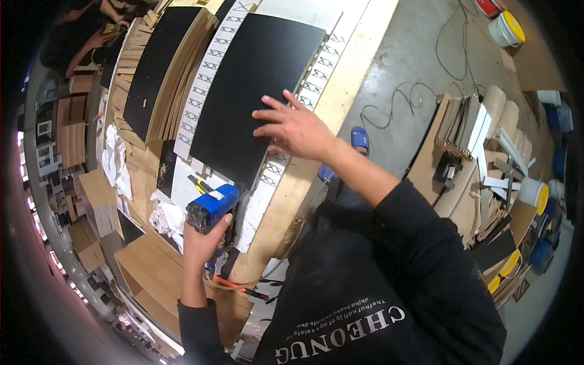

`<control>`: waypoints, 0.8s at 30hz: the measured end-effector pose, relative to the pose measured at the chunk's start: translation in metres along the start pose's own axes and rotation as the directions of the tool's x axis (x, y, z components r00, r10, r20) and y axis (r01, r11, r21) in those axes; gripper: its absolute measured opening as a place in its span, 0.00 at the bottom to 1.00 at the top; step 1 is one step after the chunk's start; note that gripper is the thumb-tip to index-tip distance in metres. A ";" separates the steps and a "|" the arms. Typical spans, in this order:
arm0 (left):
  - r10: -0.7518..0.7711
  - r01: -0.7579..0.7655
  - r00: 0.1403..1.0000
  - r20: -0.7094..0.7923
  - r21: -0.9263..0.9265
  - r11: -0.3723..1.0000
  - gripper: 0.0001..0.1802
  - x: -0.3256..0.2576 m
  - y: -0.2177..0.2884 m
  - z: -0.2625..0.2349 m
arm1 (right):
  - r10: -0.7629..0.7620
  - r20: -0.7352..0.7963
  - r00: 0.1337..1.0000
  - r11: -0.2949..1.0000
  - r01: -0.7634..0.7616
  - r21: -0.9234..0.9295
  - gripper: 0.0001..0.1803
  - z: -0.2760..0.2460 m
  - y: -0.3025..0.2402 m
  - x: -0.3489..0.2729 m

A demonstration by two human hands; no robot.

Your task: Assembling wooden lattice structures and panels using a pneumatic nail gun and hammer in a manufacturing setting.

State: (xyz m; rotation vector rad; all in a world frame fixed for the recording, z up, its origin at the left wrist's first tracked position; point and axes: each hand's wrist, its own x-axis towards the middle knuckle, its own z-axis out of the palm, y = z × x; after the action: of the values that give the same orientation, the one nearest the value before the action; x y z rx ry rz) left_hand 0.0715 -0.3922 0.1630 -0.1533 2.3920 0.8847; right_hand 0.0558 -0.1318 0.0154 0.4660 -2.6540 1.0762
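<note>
In my left hand (205,242) is a blue and black nail gun (214,205), my fingers wrapped round its grip. Its nose end points at the near end of a large black panel (255,79), lying flat on the bench. I cannot tell whether the nose touches the panel. Above the panel's right edge, my right hand (298,129) has its fingers spread over the black surface, with nothing held. A yellow and black utility knife (199,184) lies beside the nail gun.
A stack of black-faced boards (164,67) stands left of the panel. Crumpled white paper (167,216) and a cardboard box (146,267) lie nearer. A hose (234,285) hangs by the bench edge. Another person's hand (100,39) works at the far left. Cardboard sheets (459,125) lean at right.
</note>
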 end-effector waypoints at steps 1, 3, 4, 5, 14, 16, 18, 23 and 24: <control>-0.008 0.007 0.999 0.033 0.005 1.000 0.17 -0.001 0.001 -0.002 | -0.013 -0.010 1.000 0.999 0.012 -0.034 0.19 -0.005 0.005 0.001; 0.013 -0.013 0.999 0.038 0.018 1.000 0.16 -0.002 -0.004 -0.003 | -0.006 -0.045 0.999 0.994 0.001 -0.107 0.17 -0.011 0.019 0.001; 0.035 -0.036 0.999 0.037 0.022 0.999 0.15 -0.001 -0.006 -0.003 | 0.002 -0.048 0.999 0.995 -0.007 -0.103 0.17 -0.013 0.025 0.001; 0.041 -0.042 0.998 0.039 0.021 0.999 0.14 -0.001 -0.008 -0.003 | 0.015 -0.098 0.995 0.988 -0.030 -0.150 0.17 -0.015 0.031 0.002; 0.038 -0.038 0.999 -0.009 0.063 0.997 0.12 -0.002 -0.006 0.001 | 0.534 -0.571 0.623 0.805 -0.580 0.121 0.45 -0.016 0.054 0.017; 0.030 -0.030 1.000 -0.007 0.075 0.997 0.12 -0.002 -0.005 0.000 | 0.643 -0.455 0.616 0.732 -0.669 0.128 0.56 -0.019 0.053 0.018; -0.020 0.020 1.000 -0.006 0.056 0.998 0.18 -0.002 -0.006 -0.002 | 0.683 -0.376 0.626 0.701 -0.706 0.099 0.56 -0.018 0.053 0.019; -0.005 0.006 1.000 -0.007 0.113 0.994 0.17 -0.006 -0.001 0.000 | 0.708 -0.326 0.626 0.685 -0.721 0.104 0.56 -0.020 0.051 0.021; -0.002 0.003 1.000 -0.012 0.123 0.992 0.17 -0.006 0.000 0.000 | 0.707 -0.331 0.625 0.685 -0.721 0.104 0.56 -0.020 0.051 0.021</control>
State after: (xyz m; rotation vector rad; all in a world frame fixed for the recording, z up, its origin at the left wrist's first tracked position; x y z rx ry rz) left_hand 0.0768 -0.3930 0.1664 -0.1143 2.4489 0.7350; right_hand 0.0190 -0.0870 0.0042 -0.8244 -2.5294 1.1358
